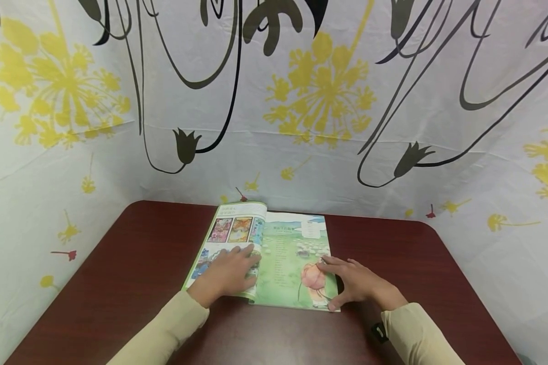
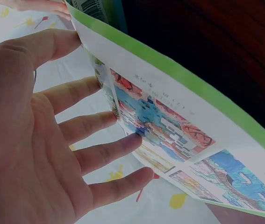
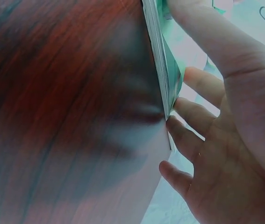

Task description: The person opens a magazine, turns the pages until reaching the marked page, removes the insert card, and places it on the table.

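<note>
An open picture book (image 1: pixel 278 291) lies on the table, its left page (image 1: pixel 243 209) bowed up toward the spine and printed with small colour pictures. The right page is green with lines of text and a large pink flower (image 1: pixel 312 276). My left hand (image 1: pixel 230 271) rests on the left page, fingers spread; in the left wrist view its fingertips touch the printed pictures (image 2: pixel 162 126). At the right page's outer edge is my right hand (image 1: pixel 363 283), thumb by the lower corner and fingertips on the page. The right wrist view shows its fingers (image 3: pixel 188 140) extended along the page edges (image 3: pixel 156 56), one leaf slightly raised.
The dark red-brown table (image 1: pixel 141 253) has rounded far corners. Behind and beside it hangs a pale cloth (image 1: pixel 255 111) with yellow flowers and dark curling stems. A dark band (image 1: pixel 380 332) is at the right wrist, by the beige sleeve (image 1: pixel 415 329).
</note>
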The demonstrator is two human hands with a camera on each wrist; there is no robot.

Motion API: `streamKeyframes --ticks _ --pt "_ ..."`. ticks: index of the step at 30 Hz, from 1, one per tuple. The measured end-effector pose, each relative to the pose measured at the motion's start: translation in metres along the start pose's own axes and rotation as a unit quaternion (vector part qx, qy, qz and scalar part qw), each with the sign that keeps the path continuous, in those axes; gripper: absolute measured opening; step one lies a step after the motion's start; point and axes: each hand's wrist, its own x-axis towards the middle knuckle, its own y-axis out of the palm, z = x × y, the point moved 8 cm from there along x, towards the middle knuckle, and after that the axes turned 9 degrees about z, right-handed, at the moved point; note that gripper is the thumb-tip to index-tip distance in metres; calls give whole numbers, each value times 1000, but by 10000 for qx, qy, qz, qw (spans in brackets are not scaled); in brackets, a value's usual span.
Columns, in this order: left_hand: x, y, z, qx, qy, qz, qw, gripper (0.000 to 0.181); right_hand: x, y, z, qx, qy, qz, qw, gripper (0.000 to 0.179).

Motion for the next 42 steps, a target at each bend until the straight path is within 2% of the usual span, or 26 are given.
streamKeyframes --ticks 7,18,21,26,32,42 --pt "2 1 -7 555 -167 -195 9981 60 3 -1 -1 -55 12 -3 10000 98" --pt "5 -5 -26 1508 -457 -886 9835 75 5 -4 1 -9 -8 -94 10000 89" --pt "6 -4 -28 1548 -493 -961 9820 83 6 -4 0 59 83 -111 9999 87" --pt "7 -1 -29 1592 -586 -855 9818 99 8 -4 -3 335 341 -24 9989 82" --pt "7 2 -31 1497 -501 -846 9838 113 8 -8 -3 524 512 42 9973 78" --pt "4 -1 -34 1610 -371 -994 9812 111 8 -9 -2 677 558 67 9961 79"
